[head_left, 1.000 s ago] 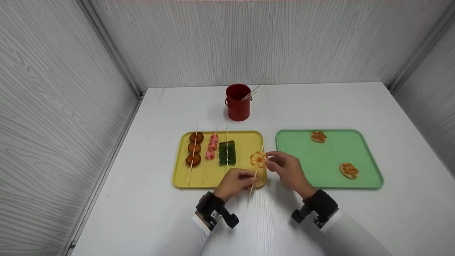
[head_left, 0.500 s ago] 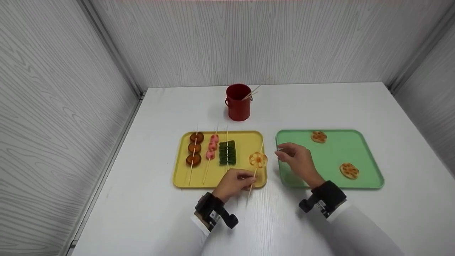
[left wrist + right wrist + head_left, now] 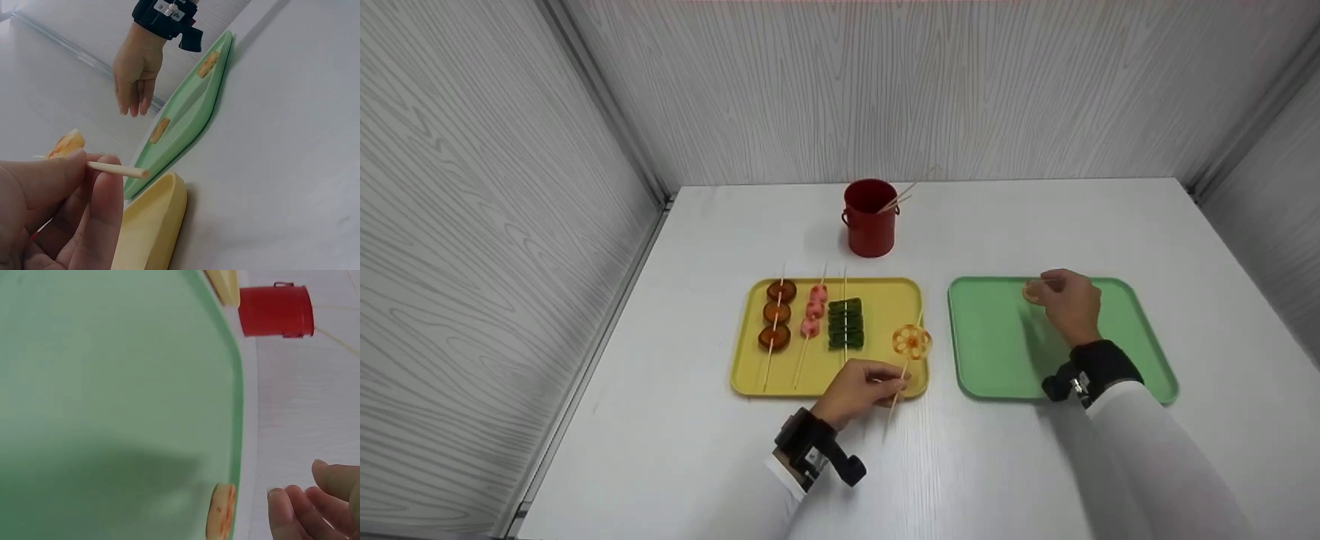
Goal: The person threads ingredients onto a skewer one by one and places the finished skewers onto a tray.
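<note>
My left hand (image 3: 861,391) pinches a thin wooden skewer (image 3: 121,169) between thumb and fingers, over the front right corner of the yellow tray (image 3: 877,291). A lotus root slice (image 3: 912,342) is threaded on that skewer, beyond the fingers. My right hand (image 3: 1071,301) hovers over the back of the green tray (image 3: 990,360), thumb and fingers apart in the right wrist view, with nothing between them. Close to its fingertips lies a loose lotus root slice (image 3: 221,512). Another slice (image 3: 208,64) on the green tray is hidden by the right arm in the head view.
On the yellow tray lie a skewer of brown round slices (image 3: 777,313), one of pink balls (image 3: 814,309) and one of folded green pieces (image 3: 846,324). Behind the trays stands a red bucket (image 3: 871,225) with several bare skewers (image 3: 906,192) leaning in it.
My right hand has let go of the slice on the skewer and moved right and back, to the far slice on the green tray. The left hand keeps its hold. The view has shifted slightly.
</note>
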### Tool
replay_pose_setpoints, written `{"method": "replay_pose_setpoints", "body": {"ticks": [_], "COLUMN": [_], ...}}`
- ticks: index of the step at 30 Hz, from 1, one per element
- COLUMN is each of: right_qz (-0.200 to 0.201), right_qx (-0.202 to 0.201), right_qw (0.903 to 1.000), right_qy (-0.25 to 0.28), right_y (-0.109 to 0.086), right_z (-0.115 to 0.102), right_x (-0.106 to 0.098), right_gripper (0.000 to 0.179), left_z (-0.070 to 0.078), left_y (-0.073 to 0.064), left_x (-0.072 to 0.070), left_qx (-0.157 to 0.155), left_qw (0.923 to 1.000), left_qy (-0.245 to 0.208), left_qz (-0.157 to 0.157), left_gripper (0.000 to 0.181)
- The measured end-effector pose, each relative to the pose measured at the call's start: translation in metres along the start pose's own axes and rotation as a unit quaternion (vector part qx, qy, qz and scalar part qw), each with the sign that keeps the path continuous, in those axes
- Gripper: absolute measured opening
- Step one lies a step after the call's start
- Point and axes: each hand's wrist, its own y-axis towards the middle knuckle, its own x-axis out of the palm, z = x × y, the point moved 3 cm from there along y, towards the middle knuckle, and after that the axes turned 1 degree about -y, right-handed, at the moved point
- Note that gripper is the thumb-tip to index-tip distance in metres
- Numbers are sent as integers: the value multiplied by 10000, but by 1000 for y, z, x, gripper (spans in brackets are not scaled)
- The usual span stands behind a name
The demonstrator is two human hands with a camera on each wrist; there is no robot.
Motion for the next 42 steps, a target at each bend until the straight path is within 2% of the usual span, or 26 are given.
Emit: {"method": "replay_pose_setpoints", "body": {"ticks": [5, 13, 19, 24, 28, 33, 38, 42], "right_qz": [-49, -381, -814, -1066, -1027, -851, -1080, -1146], "right_qx": [62, 54, 61, 44, -37, -385, -173, -129], "right_qw": [9983, 9922, 9830, 9744, 9756, 9794, 9786, 9817], "right_qy": [-583, -1182, -1647, -1977, -1938, -1792, -1743, -1516], "right_y": [6, 14, 23, 23, 22, 23, 25, 25], "right_z": [17, 25, 30, 30, 31, 31, 34, 33], "right_x": [-2, -2, -2, 3, 6, 7, 11, 13], "right_gripper": [38, 40, 42, 40, 45, 44, 45, 45], "left_z": [-1, -1, 2, 1, 1, 2, 0, -3], "left_y": [-1, -2, -3, -5, -6, -7, -7, -9], "left_x": [1, 5, 6, 6, 5, 3, 2, 0], "left_qx": [-85, -104, 26, 59, 121, 98, -10, -61], "left_qw": [9999, 9999, 9999, 9996, 9993, 9993, 9995, 9995], "left_qy": [72, -15, 28, 109, 148, 213, 237, 279], "left_qz": [37, 3, -140, -239, -306, -283, -213, -166], "left_gripper": [22, 22, 23, 23, 24, 25, 24, 25]}}
